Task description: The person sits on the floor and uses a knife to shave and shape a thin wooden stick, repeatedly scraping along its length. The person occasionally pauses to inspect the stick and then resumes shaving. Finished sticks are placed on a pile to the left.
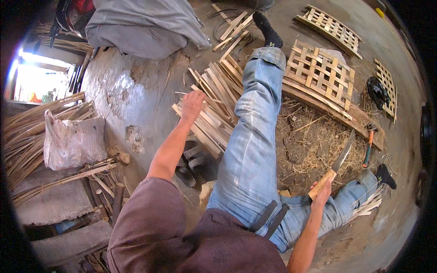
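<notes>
My left hand [192,104] is closed at the edge of a pile of split bamboo strips [211,129], to the left of my outstretched leg. A thin pale bamboo strip [180,93] pokes out past its fingers, seemingly gripped in them. Over my bent right leg, my right hand [322,190] is wrapped around the light wooden handle of a knife [343,152]. The long blade points away toward a wooden plank [318,103]. Leaning on that plank is a woven bamboo lattice panel [321,73].
Bamboo shavings [309,141] cover the floor between my legs. A tool with an orange and green handle [368,148] lies at the plank's end. More lattice panels [332,28] lie farther off. Dark sandals [193,161] sit beside my left thigh; a white sack [75,141] stands at the left.
</notes>
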The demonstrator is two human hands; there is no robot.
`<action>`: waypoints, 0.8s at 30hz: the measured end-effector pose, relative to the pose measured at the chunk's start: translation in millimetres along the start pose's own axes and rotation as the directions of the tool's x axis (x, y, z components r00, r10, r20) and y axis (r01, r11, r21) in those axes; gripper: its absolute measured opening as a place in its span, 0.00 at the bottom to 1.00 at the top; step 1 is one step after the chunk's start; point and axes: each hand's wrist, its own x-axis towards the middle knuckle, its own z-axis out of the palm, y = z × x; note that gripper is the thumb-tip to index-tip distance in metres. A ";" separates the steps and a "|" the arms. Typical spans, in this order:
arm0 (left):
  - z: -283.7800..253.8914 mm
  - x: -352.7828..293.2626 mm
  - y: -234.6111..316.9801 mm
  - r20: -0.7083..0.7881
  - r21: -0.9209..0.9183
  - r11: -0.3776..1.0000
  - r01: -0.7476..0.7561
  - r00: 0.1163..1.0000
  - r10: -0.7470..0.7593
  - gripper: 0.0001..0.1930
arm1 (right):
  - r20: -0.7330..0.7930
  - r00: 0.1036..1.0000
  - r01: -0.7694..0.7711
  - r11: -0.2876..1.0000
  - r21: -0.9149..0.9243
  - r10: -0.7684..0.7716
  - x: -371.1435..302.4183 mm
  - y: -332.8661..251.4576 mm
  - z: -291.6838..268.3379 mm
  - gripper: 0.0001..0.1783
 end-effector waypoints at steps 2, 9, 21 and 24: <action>-19.0 18.6 -21.8 -0.049 -0.010 0.989 0.149 0.988 -0.149 0.12 | -0.016 1.000 -0.013 1.000 -0.001 0.013 -2.5 3.7 1.5 0.25; -128.6 96.6 -54.6 -0.379 -0.194 0.967 0.168 0.896 -0.232 0.09 | 0.062 0.998 -0.032 0.998 0.045 0.029 -3.6 6.5 9.2 0.21; -181.5 124.4 214.9 -0.666 -0.739 0.082 -0.669 0.743 0.060 0.04 | 0.284 0.957 0.007 0.983 0.181 -0.059 -38.5 -82.0 118.6 0.27; -178.8 90.5 275.6 -0.611 -0.739 0.138 -0.659 0.742 0.275 0.06 | 0.265 0.963 -0.059 0.936 0.347 -0.038 -43.6 -107.4 139.2 0.22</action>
